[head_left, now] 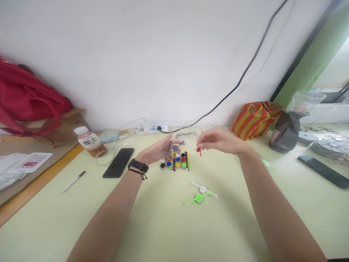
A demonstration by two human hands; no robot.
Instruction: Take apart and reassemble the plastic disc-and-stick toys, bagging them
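Note:
My left hand [160, 149], with a black watch on its wrist, cradles several small plastic pieces [177, 146] in blue, black and yellow; blur hides their exact shapes. Between thumb and fingertips of my right hand [215, 141] is a small red plastic piece [199, 150], held in the air just right of my left hand. Below the hands, rows of coloured round discs [178, 165] with thin plastic sticks [187, 162] lie on the table. Closer to me rest a green disc with a long arm [199, 198] and a white one like it [203, 189].
On the left are a black phone [118, 163], a pen [74, 182] and a drink bottle [90, 142]. A power strip [152, 129] and glasses [186, 134] lie near the wall. To the right stand a striped bag [253, 120], stacked discs [331, 147] and a dark flat case [324, 170].

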